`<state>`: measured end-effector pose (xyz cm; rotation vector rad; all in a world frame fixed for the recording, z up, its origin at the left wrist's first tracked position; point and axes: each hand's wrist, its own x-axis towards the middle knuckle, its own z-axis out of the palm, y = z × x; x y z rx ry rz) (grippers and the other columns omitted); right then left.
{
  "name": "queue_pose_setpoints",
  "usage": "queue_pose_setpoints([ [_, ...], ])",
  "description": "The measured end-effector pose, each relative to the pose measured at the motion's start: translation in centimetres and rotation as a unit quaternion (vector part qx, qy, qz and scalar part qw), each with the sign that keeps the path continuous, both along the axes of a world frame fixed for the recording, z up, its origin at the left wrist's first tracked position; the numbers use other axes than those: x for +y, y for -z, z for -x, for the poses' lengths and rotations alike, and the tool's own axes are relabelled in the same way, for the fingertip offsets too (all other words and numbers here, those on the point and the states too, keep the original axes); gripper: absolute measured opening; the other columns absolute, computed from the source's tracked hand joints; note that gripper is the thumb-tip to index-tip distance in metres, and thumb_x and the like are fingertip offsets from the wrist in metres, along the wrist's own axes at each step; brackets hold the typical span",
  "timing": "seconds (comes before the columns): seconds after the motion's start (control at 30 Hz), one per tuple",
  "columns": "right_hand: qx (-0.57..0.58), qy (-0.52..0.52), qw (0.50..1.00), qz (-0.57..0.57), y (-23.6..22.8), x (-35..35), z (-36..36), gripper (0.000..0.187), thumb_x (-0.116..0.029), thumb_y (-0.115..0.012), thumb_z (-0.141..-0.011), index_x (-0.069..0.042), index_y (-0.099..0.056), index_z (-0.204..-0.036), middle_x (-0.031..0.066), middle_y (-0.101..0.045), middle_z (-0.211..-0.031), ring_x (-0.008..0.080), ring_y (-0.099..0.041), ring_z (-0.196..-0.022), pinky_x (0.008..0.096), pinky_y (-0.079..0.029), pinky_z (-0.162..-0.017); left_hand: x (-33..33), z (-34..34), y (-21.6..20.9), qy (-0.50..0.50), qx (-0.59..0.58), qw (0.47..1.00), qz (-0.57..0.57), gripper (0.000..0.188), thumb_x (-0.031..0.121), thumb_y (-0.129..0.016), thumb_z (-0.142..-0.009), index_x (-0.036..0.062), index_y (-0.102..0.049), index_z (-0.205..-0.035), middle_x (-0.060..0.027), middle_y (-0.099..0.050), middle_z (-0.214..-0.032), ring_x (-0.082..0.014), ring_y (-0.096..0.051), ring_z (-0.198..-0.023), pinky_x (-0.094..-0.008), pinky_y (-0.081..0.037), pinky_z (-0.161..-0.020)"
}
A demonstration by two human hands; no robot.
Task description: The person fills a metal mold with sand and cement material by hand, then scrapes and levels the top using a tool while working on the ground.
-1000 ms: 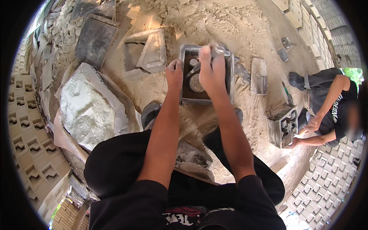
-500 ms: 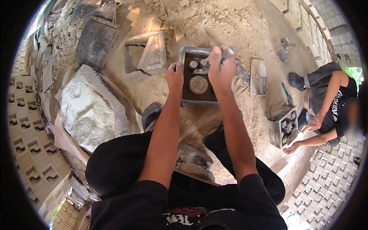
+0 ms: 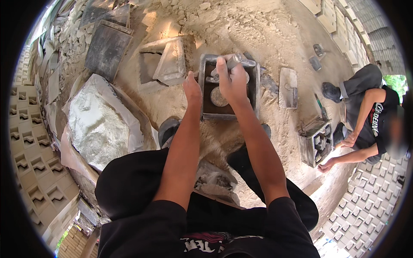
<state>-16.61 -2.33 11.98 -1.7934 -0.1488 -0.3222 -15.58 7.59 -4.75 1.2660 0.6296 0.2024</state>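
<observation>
A rectangular grey metal moulding frame lies on the sandy ground in front of me. Inside it, a large round disc sits on a brown surface; smaller round pieces at the far side are mostly covered by my hand. My right hand is wrapped round the handle of a grey hammer-like tool above the frame. The tool's head points left, over the inside. My left hand is closed against the frame's left wall; what its fingers grip is hidden.
White powder on a sheet lies at left. Beyond are dark boards and an empty-centred box frame. Right of my frame lies a flat trowel-like float. A co-worker's hands are beside another metal box.
My right hand has moved left with the hammer-like tool, whose head now lies nearer the frame's left wall. My left hand has shifted slightly left and down.
</observation>
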Motion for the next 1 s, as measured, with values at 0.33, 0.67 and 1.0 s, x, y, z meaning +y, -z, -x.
queue_pose_setpoints([
  [0.33, 0.081, -0.006, 0.993, -0.083, -1.9, 0.0, -0.3, 0.039, -0.028, -0.057, -0.098, -0.004, -0.055, -0.068, -0.0029, -0.046, -0.055, 0.0052, -0.04, -0.049, 0.0264, -0.033, -0.044, -0.2, 0.7, -1.8, 0.004, -0.009, 1.0, 0.012, 0.055, 0.035, -0.035, -0.098, -0.0089, -0.067, -0.09, -0.0165, -0.067, -0.083, -0.0267, -0.059, -0.077, -0.041, -0.044, -0.077],
  [0.67, 0.123, -0.066, 0.985, -0.106, 0.3, -0.4, 1.0, 0.043, -0.022, -0.061, -0.095, -0.002, -0.047, -0.059, -0.0079, -0.041, -0.055, 0.0021, -0.035, -0.054, 0.0247, -0.029, -0.048, -0.4, 0.4, -1.2, 0.01, -0.016, 0.997, 0.078, 0.054, 0.034, -0.035, -0.099, -0.0081, -0.067, -0.087, -0.0148, -0.067, -0.081, -0.0222, -0.06, -0.073, -0.0379, -0.046, -0.073],
  [1.0, 0.13, -0.1, 0.978, -0.131, -2.4, 0.0, 0.3, 0.031, -0.021, -0.062, -0.093, 0.001, -0.063, -0.07, -0.0026, -0.053, -0.06, 0.0043, -0.043, -0.058, 0.0242, -0.034, -0.051, -0.3, 0.4, 1.2, 0.009, 0.011, 1.0, 0.027, 0.054, 0.037, -0.037, -0.097, -0.0087, -0.064, -0.088, -0.0182, -0.064, -0.078, -0.0278, -0.056, -0.078, -0.0428, -0.043, -0.077],
])
